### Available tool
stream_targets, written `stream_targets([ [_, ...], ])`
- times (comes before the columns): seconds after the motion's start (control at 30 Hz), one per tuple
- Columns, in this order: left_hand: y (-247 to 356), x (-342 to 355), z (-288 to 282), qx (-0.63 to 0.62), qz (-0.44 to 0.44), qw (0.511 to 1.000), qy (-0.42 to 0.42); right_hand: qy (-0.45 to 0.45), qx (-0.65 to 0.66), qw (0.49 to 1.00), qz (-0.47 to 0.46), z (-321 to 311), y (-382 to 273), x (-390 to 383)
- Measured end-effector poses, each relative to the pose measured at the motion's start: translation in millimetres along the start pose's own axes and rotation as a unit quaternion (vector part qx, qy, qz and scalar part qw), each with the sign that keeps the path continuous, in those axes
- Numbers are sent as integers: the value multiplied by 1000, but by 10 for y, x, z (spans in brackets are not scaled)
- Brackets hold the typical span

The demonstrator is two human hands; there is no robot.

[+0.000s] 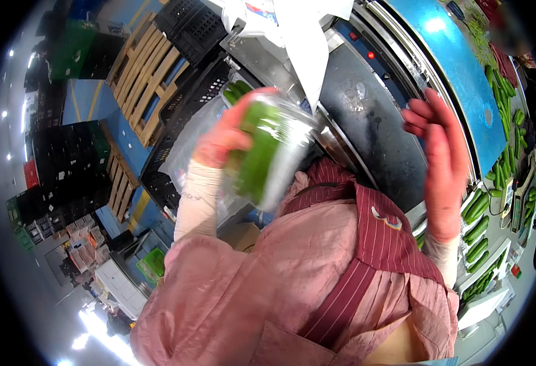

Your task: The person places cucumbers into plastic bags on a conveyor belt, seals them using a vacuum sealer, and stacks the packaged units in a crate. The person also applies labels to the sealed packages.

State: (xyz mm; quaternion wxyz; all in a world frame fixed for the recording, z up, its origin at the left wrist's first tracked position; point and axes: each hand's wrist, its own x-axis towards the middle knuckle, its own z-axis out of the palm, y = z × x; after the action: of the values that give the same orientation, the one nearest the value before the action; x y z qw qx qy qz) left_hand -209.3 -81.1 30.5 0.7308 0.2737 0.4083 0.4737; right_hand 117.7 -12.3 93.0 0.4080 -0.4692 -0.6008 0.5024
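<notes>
My left hand [222, 137] is closed on a pack of cucumbers [260, 152], green cucumbers in clear shiny film. The pack is tilted and blurred by motion, held in front of my chest. Beyond it, more green cucumbers [237, 90] lie in a black crate [158, 160] lined with clear plastic. My right hand [440, 143] is raised with its fingers stretched, and nothing shows in it. It hovers by the right edge of a dark, stained metal plate [365, 91] on the machine in front of me.
White sheeting [307, 46] hangs over the machine's far side. At the right are a blue tabletop [445, 55], loose cucumbers [509, 146] and several wrapped packs [476, 235]. Wooden pallets [143, 73] and stacked dark crates [67, 158] stand at the left.
</notes>
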Motion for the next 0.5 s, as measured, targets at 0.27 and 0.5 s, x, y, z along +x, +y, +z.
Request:
stream_targets([
  [0.27, -1352, -1044, -2490, -19, 86, 895, 436, -46, 60, 983, 167, -315, 99, -365],
  [0.5, -1657, -712, -2781, -50, 113, 862, 492, -93, 74, 969, 217, -193, 187, -490],
])
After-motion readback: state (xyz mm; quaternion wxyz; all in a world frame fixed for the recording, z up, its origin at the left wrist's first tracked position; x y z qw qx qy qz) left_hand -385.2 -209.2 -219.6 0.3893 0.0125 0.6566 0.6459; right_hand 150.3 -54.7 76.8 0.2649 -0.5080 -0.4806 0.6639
